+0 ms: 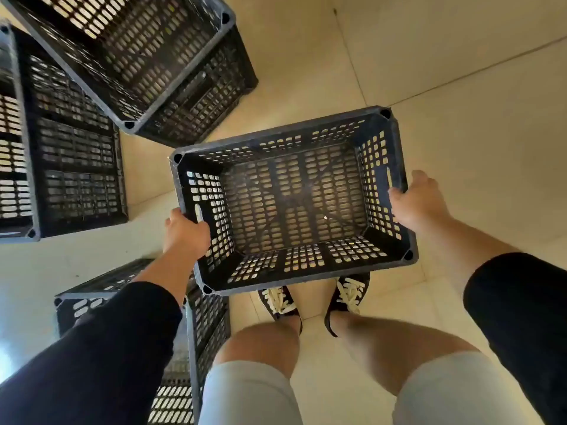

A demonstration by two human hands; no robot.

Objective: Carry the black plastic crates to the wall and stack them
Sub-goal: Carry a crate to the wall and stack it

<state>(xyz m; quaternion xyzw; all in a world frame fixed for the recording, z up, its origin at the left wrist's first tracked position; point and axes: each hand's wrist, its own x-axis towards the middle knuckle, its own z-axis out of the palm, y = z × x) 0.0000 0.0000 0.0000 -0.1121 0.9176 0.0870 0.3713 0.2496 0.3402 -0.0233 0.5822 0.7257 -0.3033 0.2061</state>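
While both hands [184, 233] lift crate [294, 204]

Single view only, head-mounted, wide-angle. Pointed almost straight down along the body at the tiled floor [460, 72]. Close in: held crate [291, 204] near centre frame, left hand [184, 234] and right hand [420, 197] at its short ends, shoes [348, 294] directly below. Strong barrel distortion at edges; crate stacks [76, 133] bowed at upper left. No second view for overlap.

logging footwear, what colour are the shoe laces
Cream-white laces on dark shoes, clearest in the head view.
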